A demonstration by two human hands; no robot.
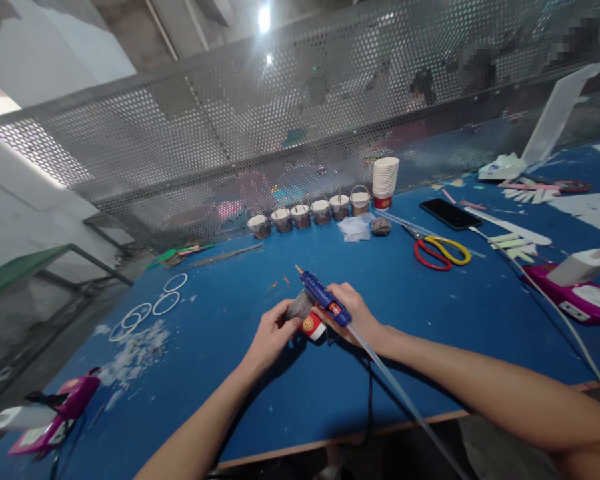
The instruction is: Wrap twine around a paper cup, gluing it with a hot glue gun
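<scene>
Gripping glue gun (323, 297) and cup (310, 323), 2 hands closed.

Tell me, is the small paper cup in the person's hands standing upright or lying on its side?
On its side. The paper cup lies tipped on the blue table, its red and white end facing the camera, held by the left hand beneath the glue gun.

A row of filled cups (310, 215) is standing at the back of the bench (430, 333), a cup stack (385, 181) sitting at its right end; scissors (439, 251) are lying right of centre, rings (153, 305) lying left.
</scene>
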